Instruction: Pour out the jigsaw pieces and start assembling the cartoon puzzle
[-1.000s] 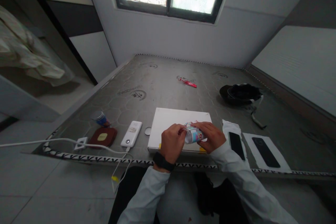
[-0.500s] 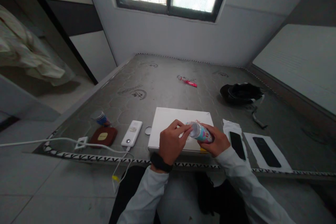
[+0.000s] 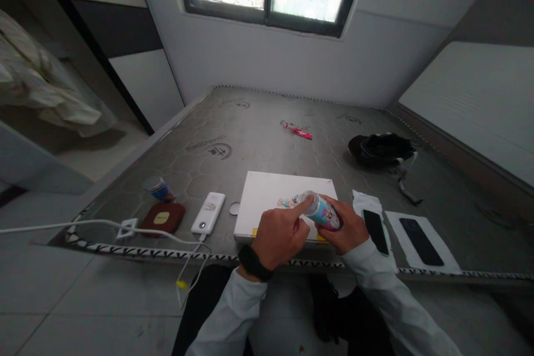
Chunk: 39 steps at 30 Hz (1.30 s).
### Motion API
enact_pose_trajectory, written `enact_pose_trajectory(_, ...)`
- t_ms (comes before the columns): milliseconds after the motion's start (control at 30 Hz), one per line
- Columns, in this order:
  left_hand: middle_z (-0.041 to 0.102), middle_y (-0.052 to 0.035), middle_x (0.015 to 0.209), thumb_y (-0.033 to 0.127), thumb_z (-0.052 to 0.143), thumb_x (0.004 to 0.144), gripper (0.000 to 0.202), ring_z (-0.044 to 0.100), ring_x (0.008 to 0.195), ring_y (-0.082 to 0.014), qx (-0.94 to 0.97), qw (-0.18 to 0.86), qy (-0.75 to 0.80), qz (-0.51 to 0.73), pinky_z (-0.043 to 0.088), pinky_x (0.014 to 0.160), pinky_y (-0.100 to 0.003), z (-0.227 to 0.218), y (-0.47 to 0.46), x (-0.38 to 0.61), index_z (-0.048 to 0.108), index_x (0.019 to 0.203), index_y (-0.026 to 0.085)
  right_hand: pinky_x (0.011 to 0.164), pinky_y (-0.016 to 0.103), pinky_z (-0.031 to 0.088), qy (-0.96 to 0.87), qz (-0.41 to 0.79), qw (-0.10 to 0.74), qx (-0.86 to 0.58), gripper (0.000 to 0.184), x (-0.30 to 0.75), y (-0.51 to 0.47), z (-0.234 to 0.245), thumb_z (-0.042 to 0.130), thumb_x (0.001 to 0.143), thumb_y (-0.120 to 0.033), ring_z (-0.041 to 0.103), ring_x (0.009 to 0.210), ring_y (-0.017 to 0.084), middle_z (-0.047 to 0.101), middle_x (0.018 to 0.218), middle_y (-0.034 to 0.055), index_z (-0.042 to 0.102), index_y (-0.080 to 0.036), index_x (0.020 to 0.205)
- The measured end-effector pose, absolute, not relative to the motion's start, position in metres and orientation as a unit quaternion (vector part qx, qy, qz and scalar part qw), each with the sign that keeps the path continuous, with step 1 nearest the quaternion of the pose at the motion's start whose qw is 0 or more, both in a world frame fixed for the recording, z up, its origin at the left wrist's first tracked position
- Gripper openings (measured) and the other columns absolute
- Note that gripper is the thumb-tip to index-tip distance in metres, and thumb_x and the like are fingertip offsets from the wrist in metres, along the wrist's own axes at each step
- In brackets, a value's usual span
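Observation:
My right hand (image 3: 348, 225) is closed around a small clear-topped cylindrical canister (image 3: 325, 214) with a blue and pink cartoon label. The canister is tilted, its open-looking end toward my left hand. My left hand (image 3: 281, 236) has its index finger stretched to that end; the other fingers are curled, with nothing visible in them. Whether the fingertip is inside the rim I cannot tell. Both hands are over a white box (image 3: 267, 189). On the box, beside the canister, is a small multicoloured patch (image 3: 287, 202); its kind is unclear. A round, pale disc (image 3: 235, 208) lies left of the box.
On the left are a white power bank (image 3: 209, 214) with a cable, a brown case (image 3: 162, 218), another canister (image 3: 158, 189) and a white plug (image 3: 128, 228). Two dark phones (image 3: 375, 231) (image 3: 421, 240) lie at right, a black cap (image 3: 381, 149) behind them. A red wrapper (image 3: 298, 130) lies farther back.
My left hand has gone from thumb and index together at the canister's end to index finger extended, other fingers curled. The multicoloured patch on the box shows more. My right hand keeps its hold.

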<state>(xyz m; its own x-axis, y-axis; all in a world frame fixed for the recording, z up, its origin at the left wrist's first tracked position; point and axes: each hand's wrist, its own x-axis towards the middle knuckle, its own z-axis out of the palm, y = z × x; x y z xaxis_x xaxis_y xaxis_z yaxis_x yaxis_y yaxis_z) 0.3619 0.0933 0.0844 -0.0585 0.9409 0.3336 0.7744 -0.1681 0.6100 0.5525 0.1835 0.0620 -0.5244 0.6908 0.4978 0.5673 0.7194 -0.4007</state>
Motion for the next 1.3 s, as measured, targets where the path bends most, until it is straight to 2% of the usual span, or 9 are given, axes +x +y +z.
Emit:
enact_pose_trajectory(133,0.060,0.0055,0.056,0.019,0.053,0.083,0.060,0.056,0.051,-0.0148,0.662,0.161,0.620,0.389,0.043,0.059,-0.026,0.083,0.095,0.363,0.058,0.142,0.028,0.083,0.044,0.057,-0.874,0.076,0.323,-0.355,0.066,0.552,0.184,0.070,0.064,0.069,-0.022,0.069,0.097,0.029,0.073,0.117,0.0073,0.058,-0.027,0.134)
enact_pose_trajectory(267,0.050,0.0098,0.052,0.015,0.050,0.082,0.053,0.049,0.046,-0.0114,0.634,0.228,0.585,0.451,0.037,0.056,-0.024,0.086,0.097,0.361,0.060,0.133,0.025,0.085,0.044,0.056,-0.888,0.063,0.314,-0.330,0.067,0.552,0.184,0.071,0.063,0.068,-0.019,0.068,0.099,0.029,0.074,0.117,0.0076,0.058,-0.026,0.135)
enact_pose_trajectory(433,0.046,0.0097,0.052,0.012,0.050,0.078,0.049,0.046,0.047,-0.0113,0.622,0.263,0.578,0.458,0.032,0.054,-0.023,0.086,0.097,0.357,0.063,0.124,0.024,0.088,0.044,0.055,-0.893,0.062,0.306,-0.324,0.071,0.554,0.183,0.068,0.060,0.067,-0.016,0.067,0.103,0.029,0.073,0.122,0.0063,0.058,-0.027,0.137)
enact_pose_trajectory(633,0.047,0.0087,0.050,0.020,0.039,0.094,0.039,0.046,0.047,-0.0111,0.593,0.328,0.562,0.475,0.034,0.053,-0.023,0.081,0.098,0.353,0.066,0.123,0.024,0.089,0.044,0.055,-0.895,0.055,0.296,-0.331,0.070,0.557,0.182,0.065,0.061,0.068,-0.015,0.065,0.103,0.028,0.072,0.122,0.0055,0.058,-0.027,0.137)
enact_pose_trajectory(733,0.049,0.0081,0.051,0.026,0.050,0.094,0.029,0.047,0.048,-0.0103,0.594,0.280,0.600,0.457,0.033,0.054,-0.023,0.080,0.100,0.350,0.073,0.110,0.026,0.090,0.044,0.054,-0.903,0.036,0.285,-0.321,0.069,0.559,0.181,0.065,0.059,0.068,-0.013,0.064,0.104,0.028,0.073,0.119,0.0063,0.060,-0.025,0.136)
enact_pose_trajectory(933,0.064,0.0054,0.060,0.032,0.071,0.085,0.014,0.058,0.056,-0.0104,0.640,0.157,0.637,0.400,0.036,0.061,-0.023,0.072,0.103,0.340,0.080,0.096,0.030,0.089,0.044,0.055,-0.918,0.041,0.272,-0.287,0.069,0.560,0.177,0.065,0.060,0.067,-0.013,0.064,0.103,0.029,0.073,0.118,0.0068,0.060,-0.025,0.136)
enact_pose_trajectory(1067,0.073,0.0012,0.070,0.031,0.065,0.092,0.016,0.063,0.064,-0.0122,0.718,0.043,0.593,0.362,0.035,0.060,-0.025,0.062,0.103,0.336,0.077,0.083,0.025,0.091,0.043,0.055,-0.921,0.077,0.273,-0.268,0.074,0.560,0.172,0.063,0.061,0.066,-0.013,0.063,0.105,0.028,0.072,0.118,0.0073,0.057,-0.025,0.139)
enact_pose_trajectory(1167,0.070,0.0001,0.065,0.029,0.057,0.097,0.027,0.058,0.059,-0.0124,0.752,-0.064,0.566,0.331,0.029,0.056,-0.028,0.059,0.102,0.337,0.074,0.077,0.023,0.092,0.043,0.055,-0.922,0.079,0.267,-0.269,0.073,0.561,0.170,0.063,0.062,0.067,-0.014,0.064,0.105,0.028,0.072,0.118,0.0075,0.057,-0.025,0.139)
enact_pose_trajectory(1300,0.067,0.0016,0.061,0.031,0.056,0.099,0.026,0.056,0.056,-0.0121,0.749,-0.160,0.523,0.374,0.028,0.055,-0.030,0.063,0.099,0.343,0.074,0.082,0.024,0.090,0.043,0.055,-0.922,0.051,0.284,-0.257,0.068,0.567,0.175,0.065,0.063,0.071,-0.017,0.066,0.104,0.028,0.073,0.118,0.0073,0.058,-0.025,0.138)
